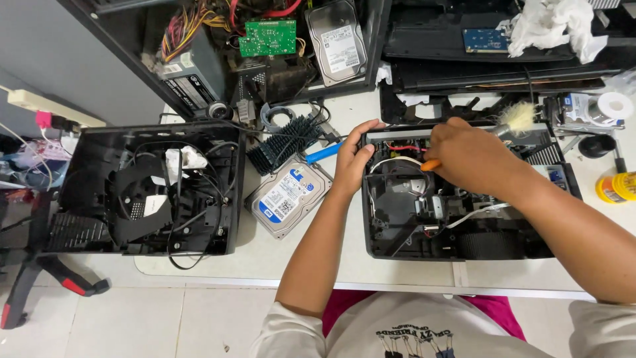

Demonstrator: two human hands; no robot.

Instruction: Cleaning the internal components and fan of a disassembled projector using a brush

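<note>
Work table [311, 265]: a white top is seen, crowded with opened electronics; two dismantled black units are laid side by side on it.
Opened black device [397, 232]: it is placed at the right of the table, directly under both hands; its cover is already off and its inner parts, wires and a white ribbon cable are exposed. Dust cleaning is judged to be under way in its upper part only; the lower half is judged not yet reached.
Second black housing [86, 199]: it is set at the left, well apart from the hands, also opened, with loose cables draped over it; it is not being touched.
Hard drive [288, 196]: it is laid flat between the two black units, label up, untouched.
Black heat sink [281, 146]: it is seen just above the hard drive, removed and set aside.
Right hand [474, 159]: it is closed around a brush with an orange handle, held over the device's top edge.
Left hand [354, 162]: its fingers are pressed against the device's top left corner, steadying it; nothing is clasped in it.
Brush [517, 118]: its pale bristles are pointed at the far right rim of the device.
Blue-handled tool [322, 154]: it is lying just left of the left hand, unused.
</note>
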